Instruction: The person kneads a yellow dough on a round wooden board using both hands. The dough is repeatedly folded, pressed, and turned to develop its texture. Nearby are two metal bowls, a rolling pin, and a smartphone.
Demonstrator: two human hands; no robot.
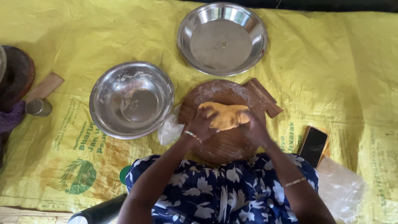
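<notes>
A lump of yellow-orange dough (226, 115) lies on a round floured wooden board (226, 143) in front of me. My left hand (202, 124) presses on the dough's left side, with a bangle on its wrist. My right hand (253, 125) grips the dough's right side. Both hands are wrapped around the dough from the near edge. My lap in a blue flowered dress (224, 191) is right below the board.
A steel bowl (132, 99) with flour traces sits left of the board, a steel plate (222, 38) beyond it. A phone (314, 145) lies right of the board, a clear bag (170, 130) beside the bowl, a small steel cup (39, 107) far left. A yellow sheet (331, 74) covers the floor.
</notes>
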